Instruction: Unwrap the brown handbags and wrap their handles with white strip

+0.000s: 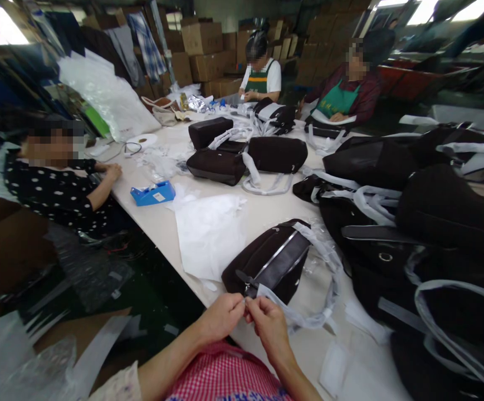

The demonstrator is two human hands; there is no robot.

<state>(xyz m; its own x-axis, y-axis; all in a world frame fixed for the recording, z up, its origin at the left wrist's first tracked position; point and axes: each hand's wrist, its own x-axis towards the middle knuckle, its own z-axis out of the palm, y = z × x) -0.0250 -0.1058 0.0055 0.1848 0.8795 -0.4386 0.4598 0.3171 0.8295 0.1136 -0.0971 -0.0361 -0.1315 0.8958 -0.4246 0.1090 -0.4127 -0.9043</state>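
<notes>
A dark brown handbag [273, 259] lies on the white table [267, 209] right in front of me, its handles wrapped in white foam strip [329, 278]. My left hand [221, 316] and my right hand [269, 323] meet at the bag's near end. Both pinch the end of the white wrapping strip by the zipper pull [244, 278]. A flat white tissue sheet [208, 234] lies just left of the bag.
A pile of dark bags [434, 223] fills the table's right side. More wrapped bags [245, 153] lie mid-table, beside a blue tape dispenser [153, 194]. One person sits at the left edge and two at the far end. Cardboard boxes [202, 50] are stacked behind.
</notes>
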